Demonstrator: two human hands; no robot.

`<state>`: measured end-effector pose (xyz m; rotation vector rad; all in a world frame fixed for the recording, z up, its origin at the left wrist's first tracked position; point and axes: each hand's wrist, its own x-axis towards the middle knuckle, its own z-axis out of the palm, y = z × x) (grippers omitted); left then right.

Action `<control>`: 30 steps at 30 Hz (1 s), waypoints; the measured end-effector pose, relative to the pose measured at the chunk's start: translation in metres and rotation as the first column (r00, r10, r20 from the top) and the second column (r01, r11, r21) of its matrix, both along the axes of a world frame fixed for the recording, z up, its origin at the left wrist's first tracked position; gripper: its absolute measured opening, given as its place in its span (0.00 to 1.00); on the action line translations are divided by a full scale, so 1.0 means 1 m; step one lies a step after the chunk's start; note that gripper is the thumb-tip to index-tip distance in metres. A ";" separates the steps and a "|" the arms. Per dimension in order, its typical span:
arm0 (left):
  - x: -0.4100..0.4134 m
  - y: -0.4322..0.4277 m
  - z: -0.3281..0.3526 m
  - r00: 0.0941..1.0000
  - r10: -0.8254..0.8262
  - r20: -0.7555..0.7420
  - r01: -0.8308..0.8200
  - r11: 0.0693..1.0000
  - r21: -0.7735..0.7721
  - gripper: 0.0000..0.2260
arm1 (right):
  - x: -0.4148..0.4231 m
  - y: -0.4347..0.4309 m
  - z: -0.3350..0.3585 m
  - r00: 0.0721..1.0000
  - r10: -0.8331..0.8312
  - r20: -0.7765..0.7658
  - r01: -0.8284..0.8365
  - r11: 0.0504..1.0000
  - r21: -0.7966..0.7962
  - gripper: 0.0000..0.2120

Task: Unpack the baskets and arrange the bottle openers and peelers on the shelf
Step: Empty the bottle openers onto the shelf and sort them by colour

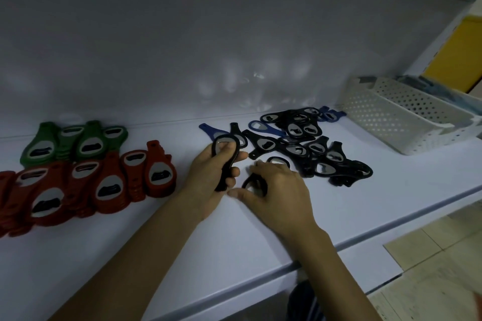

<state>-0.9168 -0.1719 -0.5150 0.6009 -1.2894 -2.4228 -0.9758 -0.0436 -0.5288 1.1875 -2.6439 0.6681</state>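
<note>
Roughly half done, I judge: green plastic bottle openers and red plastic openers sit stacked at nine o'clock on the white shelf, left hand grips black plastic openers, right hand pinches a second black opener, and a loose black-and-blue heap at two o'clock by the white perforated basket remains unsorted.

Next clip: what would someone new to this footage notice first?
The sorted piles at the left stand out: red openers in front, green openers behind, on the white shelf. At centre the left hand grips a black opener while the right hand curls round a second opener, beside a loose black heap. A white basket sits at far right.
</note>
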 end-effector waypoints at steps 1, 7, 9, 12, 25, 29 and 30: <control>-0.001 0.001 0.000 1.000 -0.005 0.011 0.005 1.000 0.006 0.05 | 0.000 0.001 0.000 0.999 0.027 0.020 -0.029 0.997 0.068 0.26; -0.006 0.006 -0.003 0.999 -0.034 0.024 0.034 0.999 0.024 0.06 | 0.005 0.007 -0.002 0.989 0.144 -0.036 -0.136 0.976 0.169 0.21; -0.005 0.006 -0.003 0.999 -0.042 0.020 0.041 0.999 0.023 0.06 | 0.013 0.006 0.000 0.988 0.128 -0.082 -0.119 0.987 0.107 0.16; -0.003 0.005 -0.003 0.999 -0.027 0.022 0.027 0.999 0.031 0.06 | 0.021 0.011 0.003 0.995 0.029 -0.100 -0.033 0.999 -0.036 0.09; -0.003 0.006 0.002 0.999 0.029 0.039 -0.034 0.990 0.137 0.14 | 0.011 0.020 0.001 0.954 -0.181 0.240 0.297 0.679 -0.672 0.12; 0.000 0.003 0.002 0.975 -0.207 0.084 0.199 0.975 0.094 0.24 | 0.012 0.020 0.009 0.980 0.135 0.148 0.019 0.672 -0.740 0.15; 0.000 0.002 0.002 0.946 -0.313 0.082 0.307 0.948 0.080 0.28 | 0.009 0.018 0.011 0.973 0.192 0.130 -0.052 0.725 -0.687 0.15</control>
